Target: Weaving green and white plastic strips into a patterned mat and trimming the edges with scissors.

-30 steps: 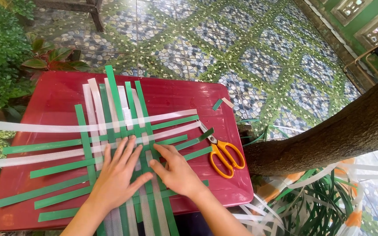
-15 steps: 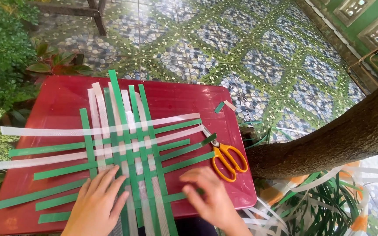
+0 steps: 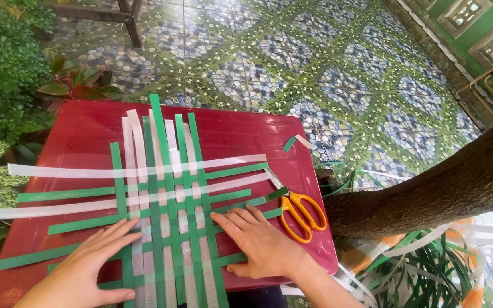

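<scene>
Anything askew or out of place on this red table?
Two short strip offcuts lie loose near the red table's far right edge, apart from the woven strips. Orange-handled scissors lie open beside the right hand.

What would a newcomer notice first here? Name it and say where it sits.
A lattice of green and white strips woven across the red table fills the middle. The left hand and right hand press flat on its near edge. Orange-handled scissors lie at the table's right edge, beside a tree trunk.
</scene>
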